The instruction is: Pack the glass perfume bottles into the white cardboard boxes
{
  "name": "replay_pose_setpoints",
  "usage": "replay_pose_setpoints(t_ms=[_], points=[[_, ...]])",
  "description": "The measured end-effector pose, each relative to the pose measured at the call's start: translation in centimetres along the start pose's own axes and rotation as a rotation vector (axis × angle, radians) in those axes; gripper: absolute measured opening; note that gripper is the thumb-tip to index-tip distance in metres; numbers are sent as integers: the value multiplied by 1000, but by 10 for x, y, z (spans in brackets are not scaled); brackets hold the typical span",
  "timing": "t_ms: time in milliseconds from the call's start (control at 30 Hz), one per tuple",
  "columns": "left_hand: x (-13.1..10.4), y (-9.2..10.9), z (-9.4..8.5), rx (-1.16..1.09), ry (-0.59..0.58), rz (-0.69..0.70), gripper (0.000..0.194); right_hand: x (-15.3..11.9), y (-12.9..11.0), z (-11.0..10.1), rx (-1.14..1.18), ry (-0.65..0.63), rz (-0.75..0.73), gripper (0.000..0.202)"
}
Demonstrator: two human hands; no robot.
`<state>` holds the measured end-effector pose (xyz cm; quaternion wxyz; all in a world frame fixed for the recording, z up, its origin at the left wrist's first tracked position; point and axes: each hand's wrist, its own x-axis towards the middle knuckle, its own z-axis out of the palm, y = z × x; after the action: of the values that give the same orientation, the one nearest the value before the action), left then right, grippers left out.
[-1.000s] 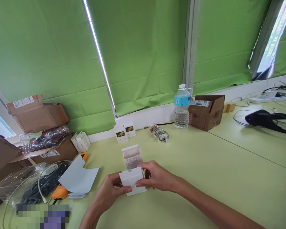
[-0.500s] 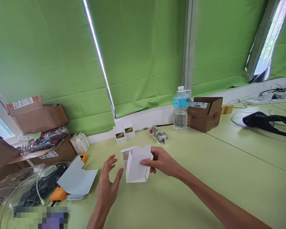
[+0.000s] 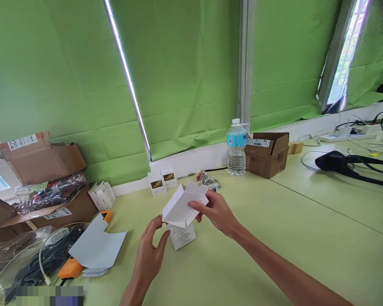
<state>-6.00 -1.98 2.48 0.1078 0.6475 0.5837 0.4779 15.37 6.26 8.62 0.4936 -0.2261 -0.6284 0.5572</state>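
Observation:
A small white cardboard box (image 3: 180, 206) with open flaps is held tilted above the table. My right hand (image 3: 215, 211) is closed on its right side, with the thumb lying across the near face. At the box's lower left corner is my left hand (image 3: 151, 244), its index fingertip at the edge and its thumb against a panel covered in small print (image 3: 181, 237). That panel hangs below the box; I cannot tell whether it is part of it. Behind the box lies a shiny, clear-wrapped figure (image 3: 209, 180), partly hidden.
Two small picture boxes (image 3: 157, 183) stand by the wall. A water bottle (image 3: 236, 148) and brown carton (image 3: 267, 155) are at the back right, black glasses-like gear (image 3: 335, 161) further right. On the left are folded paper sheets (image 3: 97, 244), white cartons (image 3: 102, 195) and plastic-wrapped items (image 3: 62, 189).
The white box has risen and tilted in my right hand, bringing the printed panel into view below. My left hand has moved in from beside it to touch its left corner.

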Motion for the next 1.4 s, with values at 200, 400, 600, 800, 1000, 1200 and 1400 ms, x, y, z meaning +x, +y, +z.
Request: replay_pose_setpoints(t_ms=[200, 400, 600, 800, 1000, 1200, 1400], points=[[-4, 10, -2, -35, -70, -34, 29, 0, -6, -1, 8, 19, -40, 33], [-3, 13, 2, -162, -66, -69, 36, 1, -4, -2, -55, -15, -51, 35], [-4, 18, 15, -304, 37, -120, 42, 1, 0, -3, -148, -34, -63, 33], [-7, 16, 16, -297, 69, -101, 46, 3, -4, -8, -261, -23, -78, 34], [-9, 10, 14, -168, 83, 1, 43, 0, -7, -5, -354, -81, -85, 35], [-7, 14, 11, -55, 21, 8, 36, -2, -10, -4, -402, -41, -161, 38], [-6, 16, 7, -21, 21, 1, 35, -5, -17, -1, -455, 4, -340, 32]])
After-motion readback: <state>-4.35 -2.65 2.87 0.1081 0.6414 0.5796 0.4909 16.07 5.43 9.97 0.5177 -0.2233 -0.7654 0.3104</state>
